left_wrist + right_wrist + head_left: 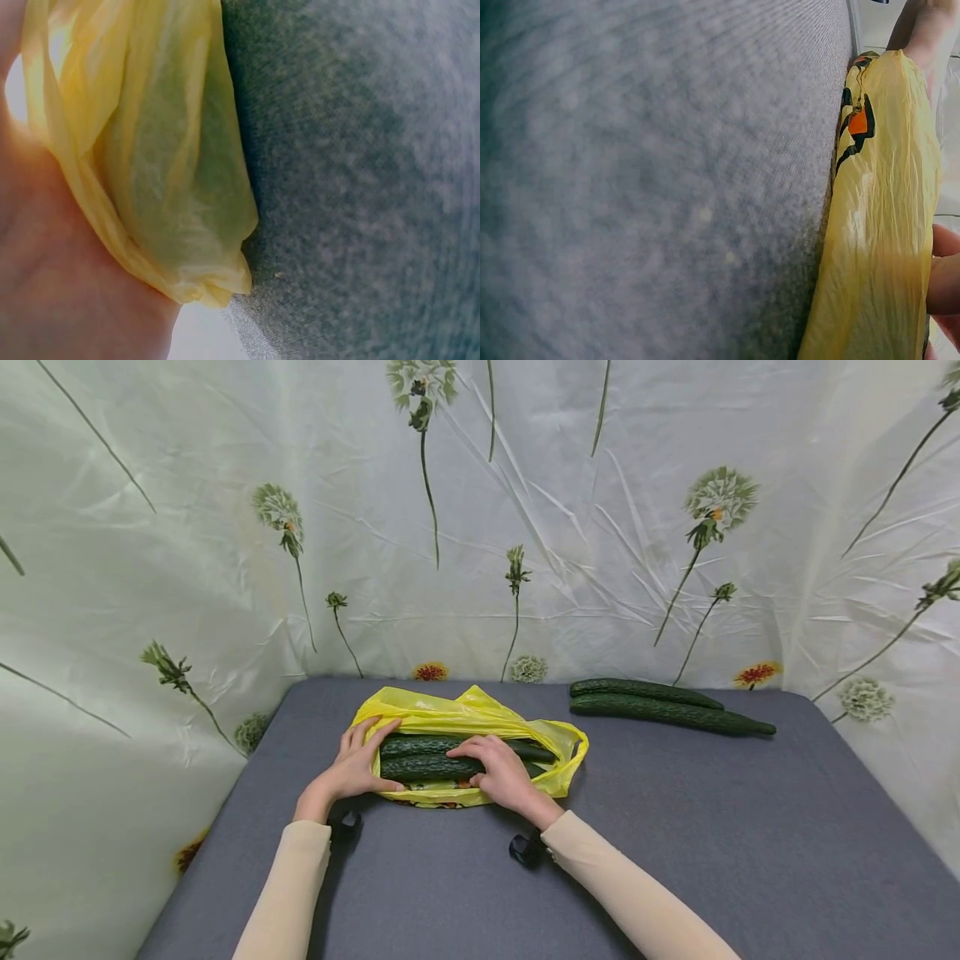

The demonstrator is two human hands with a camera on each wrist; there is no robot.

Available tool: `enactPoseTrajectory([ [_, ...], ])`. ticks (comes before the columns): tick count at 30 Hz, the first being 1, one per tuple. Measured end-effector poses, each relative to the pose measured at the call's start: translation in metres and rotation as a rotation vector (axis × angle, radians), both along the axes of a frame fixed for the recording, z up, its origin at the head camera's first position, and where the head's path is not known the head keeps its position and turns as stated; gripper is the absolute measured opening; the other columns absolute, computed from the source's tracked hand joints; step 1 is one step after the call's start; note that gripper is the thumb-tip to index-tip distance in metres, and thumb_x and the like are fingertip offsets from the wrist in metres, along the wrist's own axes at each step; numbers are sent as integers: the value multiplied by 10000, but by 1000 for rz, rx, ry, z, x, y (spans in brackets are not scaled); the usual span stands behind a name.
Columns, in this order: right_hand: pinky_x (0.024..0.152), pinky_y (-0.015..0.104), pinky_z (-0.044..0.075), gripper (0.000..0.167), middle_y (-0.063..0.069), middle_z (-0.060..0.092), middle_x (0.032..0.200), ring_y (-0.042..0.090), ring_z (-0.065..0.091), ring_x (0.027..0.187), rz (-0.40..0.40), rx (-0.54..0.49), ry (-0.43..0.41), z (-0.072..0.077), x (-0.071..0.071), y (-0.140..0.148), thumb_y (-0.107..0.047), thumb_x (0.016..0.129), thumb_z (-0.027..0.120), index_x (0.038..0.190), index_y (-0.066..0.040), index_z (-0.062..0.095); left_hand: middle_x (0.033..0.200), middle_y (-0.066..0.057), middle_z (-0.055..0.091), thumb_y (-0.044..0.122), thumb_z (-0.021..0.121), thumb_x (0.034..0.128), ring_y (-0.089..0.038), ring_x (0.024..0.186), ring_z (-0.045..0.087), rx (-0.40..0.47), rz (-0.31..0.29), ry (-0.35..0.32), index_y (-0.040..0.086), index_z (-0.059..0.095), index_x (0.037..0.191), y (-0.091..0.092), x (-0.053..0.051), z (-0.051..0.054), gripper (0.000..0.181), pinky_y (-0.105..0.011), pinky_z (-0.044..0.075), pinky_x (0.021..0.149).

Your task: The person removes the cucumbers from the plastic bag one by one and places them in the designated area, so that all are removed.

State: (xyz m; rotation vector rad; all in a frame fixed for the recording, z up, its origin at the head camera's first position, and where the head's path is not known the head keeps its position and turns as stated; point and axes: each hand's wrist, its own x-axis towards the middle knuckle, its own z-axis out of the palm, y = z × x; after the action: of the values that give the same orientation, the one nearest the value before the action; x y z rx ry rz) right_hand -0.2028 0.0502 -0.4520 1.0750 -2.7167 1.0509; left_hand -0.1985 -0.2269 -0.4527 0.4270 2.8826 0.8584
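A yellow plastic bag (480, 718) lies on its side with its mouth facing up, and two dark green cucumbers (431, 767) sit inside it. My left hand (352, 772) spans the bag's left end, thumb at the near rim and fingers spread at the far rim. In the left wrist view the bag's thin film (172, 165) lies against that hand. Inside the bag, my right hand (502, 774) grips the nearer cucumber with fingers over its top and thumb on the near side. The right wrist view shows the bag's outer side (885, 225), which hides the cucumbers.
Two more long cucumbers (667, 708) lie side by side at the back right of the grey-covered table (712, 843). Behind the table hangs a pale curtain (570, 527) printed with dandelions. Black wrist devices (525, 852) sit under the wrists.
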Motion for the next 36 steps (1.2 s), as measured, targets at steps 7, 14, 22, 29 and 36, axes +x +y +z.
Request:
enactPoseTrajectory([
  [7,866,390,438,533,30,624,1167,218,534,1055,13,12,45,0,-1,-1,167,782,599,1211,-141,670,1515,-227,82,407,846,696,-496,1342,39,0,-8,6,163,291,1504,0,1,0,1010,-751,231,914],
  [14,771,341,408,534,31,623,1175,204,518,973,42,41,139,5,-2,-2,168,780,588,1213,-134,671,1517,-224,86,382,845,709,-489,1346,33,15,-6,-9,157,293,1505,-2,3,2,994,-753,229,912],
  [22,918,400,416,490,57,624,1169,233,531,1051,65,-9,123,7,-2,0,168,787,609,1195,-95,675,1516,-227,100,384,839,714,-493,1345,40,26,-9,-12,160,308,1501,-2,2,4,976,-759,224,909],
  [29,848,405,427,459,62,620,1174,238,526,1049,66,-52,92,7,-2,3,138,808,641,1207,-88,667,1529,-212,116,358,823,745,-486,1356,48,90,-11,-26,156,321,1501,-7,2,2,929,-750,189,935],
  [36,880,423,433,459,69,622,1170,247,526,1062,42,-82,79,7,-3,9,148,797,655,1191,-86,675,1544,-191,110,340,817,757,-481,1375,26,125,-31,-35,162,343,1494,-15,1,-1,894,-752,162,940],
])
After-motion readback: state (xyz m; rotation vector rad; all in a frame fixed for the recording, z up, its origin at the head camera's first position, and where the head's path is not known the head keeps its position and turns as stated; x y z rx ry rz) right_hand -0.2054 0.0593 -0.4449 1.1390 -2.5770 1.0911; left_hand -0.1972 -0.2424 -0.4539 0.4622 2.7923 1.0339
